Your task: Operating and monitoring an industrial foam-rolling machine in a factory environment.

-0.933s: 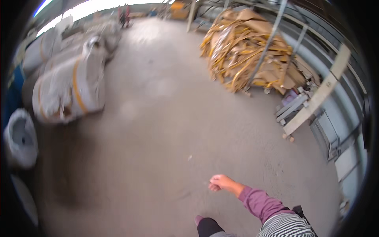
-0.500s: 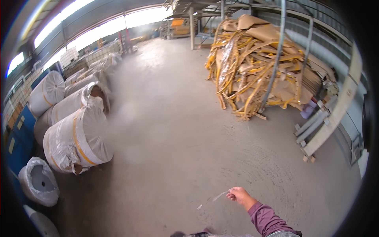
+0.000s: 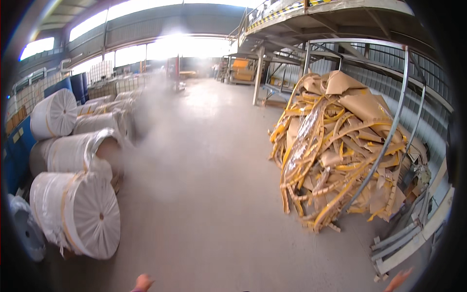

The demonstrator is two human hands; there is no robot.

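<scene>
My left hand (image 3: 144,282) shows only in part at the lower edge, left of the middle. Its fingers are mostly cut off, and I cannot make out anything in it. Far off to the lower right is my right hand (image 3: 399,280), blurred and partly out of view. One finger appears to point up and right, but whether the hand holds anything is unclear. The right hand is nearest the stacked metal bars by the wall; the left is nearest a big white-wrapped roll (image 3: 95,216). Neither hand seems to touch these.
More wrapped rolls (image 3: 73,151) line the left side. At the right, a tall heap of brown paper and yellow-edged strips (image 3: 335,155) rises behind a bent metal frame (image 3: 389,141). Grey bars (image 3: 399,243) lie by the wall. A raised platform (image 3: 335,17) hangs overhead; concrete floor (image 3: 204,219) runs between.
The view has tilted up and moved forward. My right hand, which held a thin pale strip, has swung to the far lower right; the strip is out of sight. My left hand has come into view.
</scene>
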